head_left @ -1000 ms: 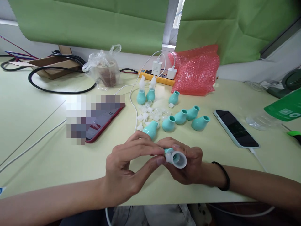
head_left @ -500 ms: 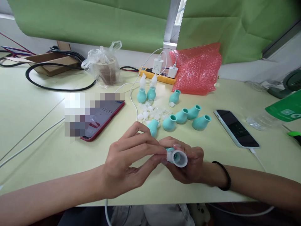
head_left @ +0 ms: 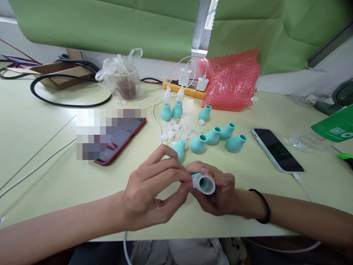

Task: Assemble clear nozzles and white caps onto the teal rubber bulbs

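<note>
Holds a teal bulb (head_left: 196, 175) in the right hand (head_left: 217, 186), above the table (head_left: 248, 173) just in from the middle of its front edge. Wraps the right fingers around the bulb so closely as to hide most of it. Bears a translucent collar (head_left: 210, 186) at the bulb's end, wide mouth turned toward the camera, with teal visible inside. Pinches the collar's left side between thumb and fingertips of the left hand (head_left: 156, 191); cannot tell whether a separate small part sits between them.

Looks light enough for a fingertip grip. Probably gives when squeezed at the bulb's round body, so likely suits a loose cradle in the palm. Seems stiffer at the collar, perhaps slightly slick on the smooth wall; best taken by the outer side, not across the open mouth, where pressure could bend the thin rim.

Shows loose teal bulbs (head_left: 198, 144) beyond the hands toward the far edge, with translucent pieces (head_left: 180, 132) scattered beside them. Shows two nozzle-topped bulbs (head_left: 166, 111) farther back, upright, in front of the power strip (head_left: 182, 88) near the far edge.
</note>
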### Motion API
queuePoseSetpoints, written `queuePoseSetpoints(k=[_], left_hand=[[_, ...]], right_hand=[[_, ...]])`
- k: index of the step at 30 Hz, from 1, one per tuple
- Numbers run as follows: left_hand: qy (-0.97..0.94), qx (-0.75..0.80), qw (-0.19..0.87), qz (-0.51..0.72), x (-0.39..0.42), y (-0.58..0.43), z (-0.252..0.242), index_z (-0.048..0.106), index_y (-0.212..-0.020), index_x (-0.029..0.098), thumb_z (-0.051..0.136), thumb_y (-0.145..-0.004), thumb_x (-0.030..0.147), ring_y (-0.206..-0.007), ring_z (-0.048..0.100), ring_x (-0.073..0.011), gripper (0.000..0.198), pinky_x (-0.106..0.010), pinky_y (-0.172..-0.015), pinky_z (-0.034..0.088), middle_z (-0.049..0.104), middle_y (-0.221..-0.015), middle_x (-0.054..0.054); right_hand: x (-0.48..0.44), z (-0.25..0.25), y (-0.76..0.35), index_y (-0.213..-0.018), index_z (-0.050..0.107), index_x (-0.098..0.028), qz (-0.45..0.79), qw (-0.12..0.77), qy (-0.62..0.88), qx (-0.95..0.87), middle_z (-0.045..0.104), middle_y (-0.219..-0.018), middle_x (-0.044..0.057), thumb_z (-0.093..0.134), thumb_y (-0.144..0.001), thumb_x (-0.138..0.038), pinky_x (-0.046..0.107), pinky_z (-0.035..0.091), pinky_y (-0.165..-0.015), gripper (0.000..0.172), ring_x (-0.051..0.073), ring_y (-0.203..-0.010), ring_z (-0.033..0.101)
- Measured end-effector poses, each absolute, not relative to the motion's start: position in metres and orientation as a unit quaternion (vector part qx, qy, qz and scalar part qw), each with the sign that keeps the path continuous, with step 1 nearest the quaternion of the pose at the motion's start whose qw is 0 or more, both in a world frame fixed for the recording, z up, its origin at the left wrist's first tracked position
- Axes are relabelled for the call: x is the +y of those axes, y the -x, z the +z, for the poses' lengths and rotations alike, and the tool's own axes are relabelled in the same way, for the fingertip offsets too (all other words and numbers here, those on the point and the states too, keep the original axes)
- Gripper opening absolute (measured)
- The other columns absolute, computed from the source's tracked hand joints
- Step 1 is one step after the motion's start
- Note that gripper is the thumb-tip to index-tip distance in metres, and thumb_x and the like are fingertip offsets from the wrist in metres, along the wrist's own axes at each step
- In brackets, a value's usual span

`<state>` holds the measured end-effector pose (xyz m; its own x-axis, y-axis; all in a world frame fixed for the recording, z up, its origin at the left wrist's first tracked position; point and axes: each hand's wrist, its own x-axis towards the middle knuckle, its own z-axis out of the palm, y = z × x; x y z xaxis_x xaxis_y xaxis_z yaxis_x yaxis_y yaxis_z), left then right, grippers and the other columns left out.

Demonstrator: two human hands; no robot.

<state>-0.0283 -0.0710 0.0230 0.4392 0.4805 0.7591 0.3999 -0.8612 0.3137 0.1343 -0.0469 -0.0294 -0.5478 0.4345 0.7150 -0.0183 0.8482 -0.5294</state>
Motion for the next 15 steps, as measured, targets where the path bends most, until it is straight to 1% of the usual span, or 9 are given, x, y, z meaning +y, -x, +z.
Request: queuePoseSetpoints(k=[3, 7, 10, 12, 15], left_hand=[[-0.848, 0.256, 0.042, 0.462, -0.0707, 0.0281, 0.0230, 0.053, -0.072, 0.017, 0.051, -0.067, 0.001, -0.050, 0.049, -0.0116, 0.017, -0.032, -0.057, 0.045, 0.058, -0.057, -0.001], [-0.837, 0.266, 0.054, 0.475, -0.0711, 0.0269, 0.0217, 0.052, -0.072, 0.017, 0.051, -0.066, 0.000, -0.050, 0.048, -0.0110, 0.018, -0.031, -0.057, 0.046, 0.057, -0.056, 0.000], [-0.820, 0.270, 0.075, 0.499, -0.0698, 0.0259, 0.0194, 0.052, -0.071, 0.016, 0.053, -0.064, -0.001, -0.050, 0.048, -0.0108, 0.017, -0.031, -0.056, 0.046, 0.056, -0.055, -0.001], [-0.805, 0.275, 0.090, 0.519, -0.0680, 0.0258, 0.0172, 0.053, -0.069, 0.015, 0.054, -0.064, 0.000, -0.051, 0.048, -0.0112, 0.016, -0.031, -0.054, 0.045, 0.056, -0.054, -0.001], [-0.782, 0.290, 0.110, 0.540, -0.0656, 0.0267, 0.0134, 0.054, -0.066, 0.015, 0.057, -0.062, 0.001, -0.054, 0.048, -0.0123, 0.015, -0.031, -0.053, 0.045, 0.056, -0.053, -0.001]], right_hand=[[-0.0459, -0.0296, -0.1336, -0.103, 0.029, -0.023, 0.244, 0.456, 0.116, -0.848, 0.051, -0.078, 0.005, 0.047, -0.067, -0.003, 0.036, 0.046, -0.062, 0.045, 0.017, -0.073, 0.053], [-0.0459, -0.0266, -0.1330, -0.092, 0.036, -0.020, 0.258, 0.458, 0.130, -0.841, 0.053, -0.075, 0.004, 0.048, -0.067, -0.004, 0.034, 0.046, -0.060, 0.032, 0.016, -0.069, 0.054], [-0.0475, -0.0221, -0.1325, -0.088, 0.038, -0.019, 0.270, 0.453, 0.148, -0.837, 0.054, -0.075, 0.005, 0.046, -0.069, -0.005, 0.032, 0.046, -0.058, 0.026, 0.015, -0.068, 0.054], [-0.0488, -0.0203, -0.1316, -0.088, 0.036, -0.020, 0.277, 0.453, 0.166, -0.831, 0.054, -0.075, 0.005, 0.046, -0.070, -0.005, 0.030, 0.046, -0.056, 0.025, 0.015, -0.067, 0.053], [-0.0501, -0.0219, -0.1295, -0.091, 0.029, -0.023, 0.265, 0.481, 0.187, -0.815, 0.051, -0.073, 0.002, 0.046, -0.072, -0.005, 0.028, 0.045, -0.054, 0.032, 0.013, -0.063, 0.051]])
